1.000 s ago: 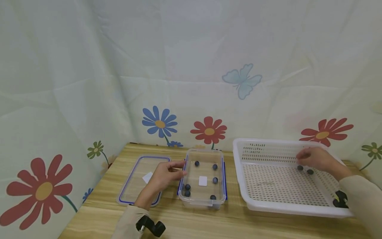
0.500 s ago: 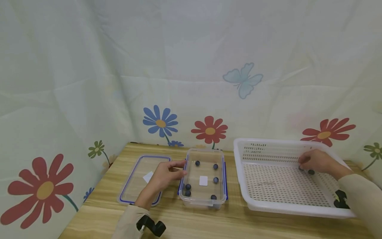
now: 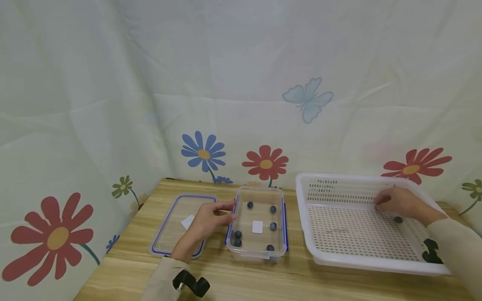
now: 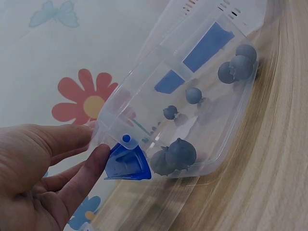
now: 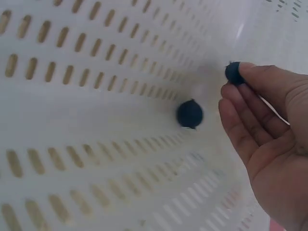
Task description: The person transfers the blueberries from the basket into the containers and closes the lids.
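Observation:
My left hand (image 3: 207, 219) holds the left rim of a clear plastic food container (image 3: 260, 254), thumb and fingers right at its edge. In the left wrist view the fingertips sit beside a blue latch (image 4: 129, 163). Several blueberries (image 4: 181, 153) lie spread over the container's bottom around a white square label (image 3: 257, 227). Inside the white basket (image 3: 350, 260), my right hand (image 3: 401, 202) pinches a blueberry (image 5: 233, 73) between thumb and fingertips. Another blueberry (image 5: 190, 114) rests on the basket floor close by, partly below the hand in the head view.
A clear lid (image 3: 177, 209) with a blue seal and a white label lies left of the container, partly behind the left forearm. The wooden table (image 3: 263, 284) backs onto a flower-print curtain (image 3: 226, 83). The basket's raised rim surrounds the right hand's area.
My right hand has lowered to the basket floor and taken hold of one of the two blueberries there. The left hand stays at the container's rim.

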Action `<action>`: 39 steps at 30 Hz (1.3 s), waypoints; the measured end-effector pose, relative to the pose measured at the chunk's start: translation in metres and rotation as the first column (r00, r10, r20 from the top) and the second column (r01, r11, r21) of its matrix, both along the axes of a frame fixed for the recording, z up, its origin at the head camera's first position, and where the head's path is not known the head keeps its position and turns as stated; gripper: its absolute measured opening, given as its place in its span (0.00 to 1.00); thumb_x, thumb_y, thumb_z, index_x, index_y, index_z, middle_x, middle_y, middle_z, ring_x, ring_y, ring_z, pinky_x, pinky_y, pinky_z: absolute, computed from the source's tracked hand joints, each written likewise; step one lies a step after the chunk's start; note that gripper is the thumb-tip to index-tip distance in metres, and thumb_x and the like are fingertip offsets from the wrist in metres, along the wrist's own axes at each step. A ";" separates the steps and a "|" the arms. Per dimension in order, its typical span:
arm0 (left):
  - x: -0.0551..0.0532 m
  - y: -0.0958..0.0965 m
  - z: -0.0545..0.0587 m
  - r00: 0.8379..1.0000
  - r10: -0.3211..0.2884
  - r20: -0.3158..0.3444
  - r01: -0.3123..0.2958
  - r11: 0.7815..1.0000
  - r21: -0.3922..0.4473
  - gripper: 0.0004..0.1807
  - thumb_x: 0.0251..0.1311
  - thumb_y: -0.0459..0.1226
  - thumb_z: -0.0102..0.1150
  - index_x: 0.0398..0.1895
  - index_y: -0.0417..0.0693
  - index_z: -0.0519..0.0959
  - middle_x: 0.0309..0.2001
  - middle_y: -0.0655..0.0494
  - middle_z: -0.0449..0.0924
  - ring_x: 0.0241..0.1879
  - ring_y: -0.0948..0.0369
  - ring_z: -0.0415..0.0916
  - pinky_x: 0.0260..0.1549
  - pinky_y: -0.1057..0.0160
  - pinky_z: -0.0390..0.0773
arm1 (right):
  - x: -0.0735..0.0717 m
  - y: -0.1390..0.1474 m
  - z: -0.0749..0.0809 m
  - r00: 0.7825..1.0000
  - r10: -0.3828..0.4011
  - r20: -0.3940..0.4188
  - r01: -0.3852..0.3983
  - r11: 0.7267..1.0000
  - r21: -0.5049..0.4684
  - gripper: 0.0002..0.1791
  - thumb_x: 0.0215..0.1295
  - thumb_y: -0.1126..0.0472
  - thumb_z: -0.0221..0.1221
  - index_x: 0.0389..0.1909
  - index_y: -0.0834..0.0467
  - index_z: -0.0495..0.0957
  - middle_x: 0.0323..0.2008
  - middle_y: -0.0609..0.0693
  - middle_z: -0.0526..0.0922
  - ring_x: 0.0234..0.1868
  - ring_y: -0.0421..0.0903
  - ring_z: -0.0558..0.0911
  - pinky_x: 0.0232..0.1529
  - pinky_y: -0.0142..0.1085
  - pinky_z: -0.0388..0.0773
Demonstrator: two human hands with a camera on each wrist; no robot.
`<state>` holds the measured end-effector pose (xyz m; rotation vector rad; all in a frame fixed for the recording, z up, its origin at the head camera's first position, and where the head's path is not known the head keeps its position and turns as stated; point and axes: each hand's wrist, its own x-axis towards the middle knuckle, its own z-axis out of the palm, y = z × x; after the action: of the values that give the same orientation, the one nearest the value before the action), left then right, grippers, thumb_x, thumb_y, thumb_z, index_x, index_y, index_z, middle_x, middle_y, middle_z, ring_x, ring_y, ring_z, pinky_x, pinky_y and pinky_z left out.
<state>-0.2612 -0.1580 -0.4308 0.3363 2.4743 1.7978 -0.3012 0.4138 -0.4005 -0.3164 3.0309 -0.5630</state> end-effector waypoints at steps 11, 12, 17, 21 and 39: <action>0.000 0.000 0.000 1.000 -0.001 -0.005 0.001 1.000 0.002 0.22 0.68 0.33 0.72 0.63 0.34 0.83 0.56 0.39 0.86 0.44 0.54 0.87 0.45 0.58 0.87 | 0.010 -0.030 0.015 0.991 0.031 -0.129 -0.044 0.995 -0.094 0.13 0.68 0.62 0.72 0.48 0.65 0.88 0.41 0.54 0.88 0.40 0.52 0.84 0.47 0.54 0.85; 0.000 0.000 0.000 1.000 0.001 -0.003 -0.001 1.000 0.003 0.22 0.68 0.33 0.72 0.63 0.34 0.83 0.56 0.39 0.86 0.44 0.54 0.87 0.45 0.58 0.87 | 0.010 -0.034 0.016 0.991 0.032 -0.131 -0.046 0.994 -0.101 0.13 0.68 0.62 0.72 0.49 0.65 0.88 0.42 0.54 0.89 0.40 0.52 0.84 0.47 0.53 0.86; 0.000 0.001 0.001 1.000 0.007 0.002 -0.007 1.000 -0.002 0.22 0.67 0.33 0.72 0.62 0.34 0.83 0.56 0.39 0.86 0.44 0.54 0.87 0.45 0.58 0.87 | 0.013 -0.052 0.024 0.991 0.036 -0.132 -0.055 0.988 -0.143 0.16 0.69 0.59 0.72 0.51 0.65 0.87 0.43 0.56 0.89 0.41 0.53 0.84 0.45 0.49 0.86; 0.000 0.001 0.001 1.000 0.006 -0.005 -0.006 1.000 -0.007 0.22 0.67 0.32 0.72 0.62 0.33 0.83 0.55 0.39 0.86 0.43 0.54 0.87 0.45 0.58 0.87 | 0.015 -0.068 0.031 0.989 0.049 -0.143 -0.075 0.981 -0.180 0.17 0.70 0.58 0.71 0.53 0.65 0.86 0.45 0.56 0.89 0.43 0.53 0.85 0.47 0.51 0.87; -0.001 0.000 0.000 1.000 -0.004 -0.006 0.004 1.000 -0.002 0.23 0.67 0.33 0.72 0.63 0.32 0.82 0.55 0.38 0.86 0.43 0.56 0.87 0.44 0.59 0.87 | 0.021 -0.120 0.050 0.983 0.115 -0.144 -0.159 0.925 -0.346 0.17 0.72 0.58 0.70 0.56 0.63 0.86 0.48 0.54 0.89 0.47 0.52 0.86 0.45 0.28 0.82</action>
<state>-0.2619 -0.1576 -0.4306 0.3473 2.4769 1.7955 -0.2798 0.2938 -0.3507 -0.5924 2.9703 -1.1225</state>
